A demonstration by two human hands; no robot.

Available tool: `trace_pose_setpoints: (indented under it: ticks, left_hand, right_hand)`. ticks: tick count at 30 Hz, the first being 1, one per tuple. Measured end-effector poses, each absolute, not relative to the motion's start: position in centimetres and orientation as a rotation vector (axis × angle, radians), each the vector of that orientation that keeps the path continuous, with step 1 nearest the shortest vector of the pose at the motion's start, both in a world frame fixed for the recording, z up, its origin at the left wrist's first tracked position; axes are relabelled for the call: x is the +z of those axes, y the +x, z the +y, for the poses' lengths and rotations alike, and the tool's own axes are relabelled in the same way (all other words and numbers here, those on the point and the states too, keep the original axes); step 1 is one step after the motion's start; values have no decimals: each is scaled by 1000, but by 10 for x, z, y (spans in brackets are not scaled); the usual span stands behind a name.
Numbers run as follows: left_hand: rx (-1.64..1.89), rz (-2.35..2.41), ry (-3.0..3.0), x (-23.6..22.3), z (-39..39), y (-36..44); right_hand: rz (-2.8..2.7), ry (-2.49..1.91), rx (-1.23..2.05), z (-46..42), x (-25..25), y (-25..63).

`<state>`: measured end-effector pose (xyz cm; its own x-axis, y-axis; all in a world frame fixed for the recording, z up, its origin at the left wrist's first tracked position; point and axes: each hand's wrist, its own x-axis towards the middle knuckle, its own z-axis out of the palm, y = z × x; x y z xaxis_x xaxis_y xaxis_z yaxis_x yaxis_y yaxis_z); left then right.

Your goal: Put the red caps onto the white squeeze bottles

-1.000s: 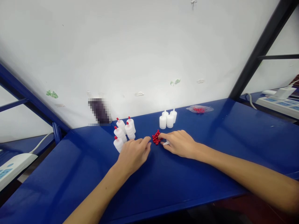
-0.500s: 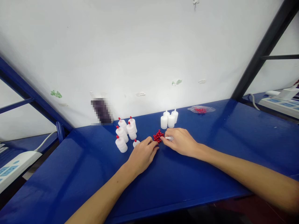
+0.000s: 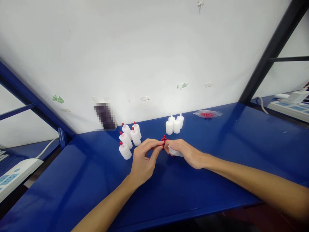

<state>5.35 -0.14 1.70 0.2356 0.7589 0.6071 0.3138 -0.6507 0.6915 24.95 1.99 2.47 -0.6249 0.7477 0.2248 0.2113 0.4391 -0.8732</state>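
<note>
My right hand (image 3: 184, 151) is wrapped round a small white squeeze bottle (image 3: 176, 152), which lies tilted with its nozzle end towards my left hand. Finger and thumb of my left hand (image 3: 145, 159) pinch together at that end on a red cap, mostly hidden by the fingertips. Just behind both hands is a pile of loose red caps (image 3: 164, 138), partly covered by them. Left of my left hand stand several white bottles (image 3: 125, 151) with red caps on their nozzles. Behind the pile, several uncapped white bottles (image 3: 176, 126) stand upright in a group.
A clear plastic bag (image 3: 208, 114) with red caps lies at the back right of the blue table (image 3: 217, 190). A white wall (image 3: 145, 48) rises behind. White power strips (image 3: 14, 177) are at the far left and far right, beyond the metal frame posts.
My left hand has risen from the table beside the pile and now pinches at the bottle's nozzle end. My right hand has turned, bringing the bottle's white body into sight.
</note>
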Motion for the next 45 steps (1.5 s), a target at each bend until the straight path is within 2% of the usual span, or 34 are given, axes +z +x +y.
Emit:
trace_pose_setpoints:
  ticks: [4,13,19,32,39,45]
  left_hand:
    - [1411,897,1964,17,-9,60]
    - [1341,837,1974,18,-13,63]
    - [1311,845,1896,14,-13,62]
    - [1229,859,1868,17,-12,63]
    - [1170,853,1940,16,-11,61]
    - [1150,827,2075,14,-15,66]
  right_hand:
    - [-2025,-744,1261,15,22,245]
    - [-2170,-851,1025,6,23,244]
    - [-2191,-815,983,4,25,243]
    - [-2038,-748,1139,5,17,241]
    - [-2170,-823,912,6,14,244]
    - [-2193,-756,888,3,18,244]
